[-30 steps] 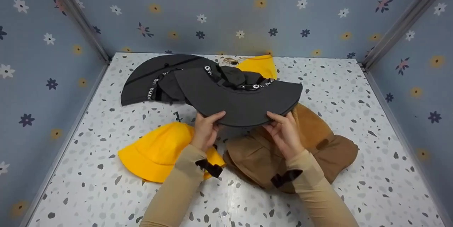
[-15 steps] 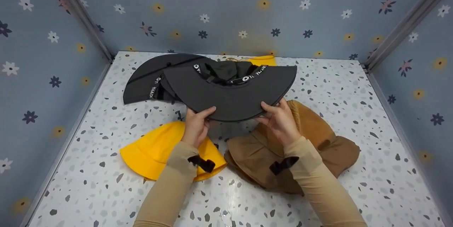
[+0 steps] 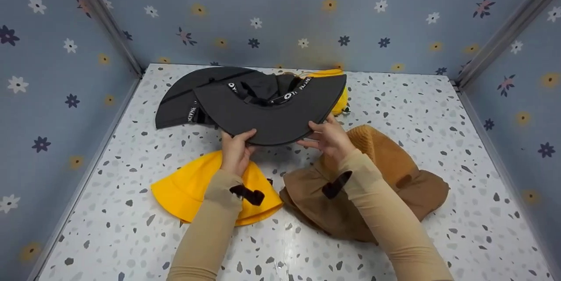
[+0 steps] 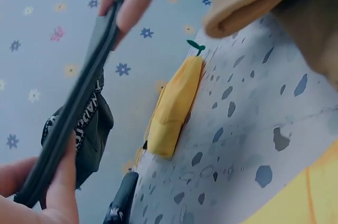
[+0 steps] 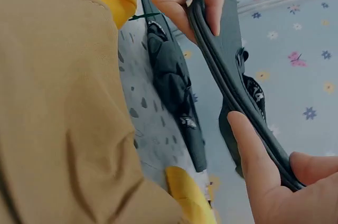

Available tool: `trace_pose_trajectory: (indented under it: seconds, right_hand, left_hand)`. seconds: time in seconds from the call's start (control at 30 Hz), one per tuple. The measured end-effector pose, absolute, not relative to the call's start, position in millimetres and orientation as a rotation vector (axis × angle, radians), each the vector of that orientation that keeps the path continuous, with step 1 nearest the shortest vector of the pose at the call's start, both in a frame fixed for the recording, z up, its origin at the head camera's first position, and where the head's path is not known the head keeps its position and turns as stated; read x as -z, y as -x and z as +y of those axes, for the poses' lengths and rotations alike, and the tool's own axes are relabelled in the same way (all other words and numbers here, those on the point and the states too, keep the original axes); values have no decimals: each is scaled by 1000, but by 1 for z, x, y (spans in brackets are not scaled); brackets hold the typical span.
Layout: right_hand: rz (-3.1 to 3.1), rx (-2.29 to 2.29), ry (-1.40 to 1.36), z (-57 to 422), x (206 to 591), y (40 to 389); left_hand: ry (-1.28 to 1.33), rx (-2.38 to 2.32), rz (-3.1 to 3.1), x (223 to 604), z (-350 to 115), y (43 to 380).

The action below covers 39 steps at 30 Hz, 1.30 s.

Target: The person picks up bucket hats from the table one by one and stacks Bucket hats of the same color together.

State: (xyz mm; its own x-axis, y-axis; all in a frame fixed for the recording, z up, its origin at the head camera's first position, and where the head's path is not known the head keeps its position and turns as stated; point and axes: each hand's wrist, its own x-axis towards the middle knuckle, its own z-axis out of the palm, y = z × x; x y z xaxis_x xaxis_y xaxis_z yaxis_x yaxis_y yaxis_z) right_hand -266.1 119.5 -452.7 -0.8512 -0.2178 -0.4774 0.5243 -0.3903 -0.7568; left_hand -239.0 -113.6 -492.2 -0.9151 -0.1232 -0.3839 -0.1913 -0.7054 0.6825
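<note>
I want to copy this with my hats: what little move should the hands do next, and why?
Perhaps lower the raised black wide-brimmed fabric hat onto the similar black wide-brimmed fabric hat lying behind it: the left hand and right hand both grip its brim, and the right wrist view shows the two hats apart.

Two black hats point(image 3: 271, 121) point(image 3: 179, 99), two yellow ones point(image 3: 193, 186) point(image 4: 177, 108), one brown point(image 3: 388, 162).

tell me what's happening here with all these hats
A person holds a black hat above the speckled table, gripping its brim edge with the left hand and right hand. A second black hat lies at the back left. A yellow hat sits under the left forearm, brown headwear by the right.
</note>
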Motion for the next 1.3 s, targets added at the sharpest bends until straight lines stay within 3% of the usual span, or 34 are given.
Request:
trace_pose_trajectory:
  seconds: [0.43, 1.3]
  right_hand:
    - [1328, 2228, -591, 94, 480, 284]
    - [1508, 2161, -675, 85, 510, 287]
  left_hand:
    - [848, -2747, 1206, 503, -128, 250]
    - [1018, -2695, 1108, 510, -131, 255]
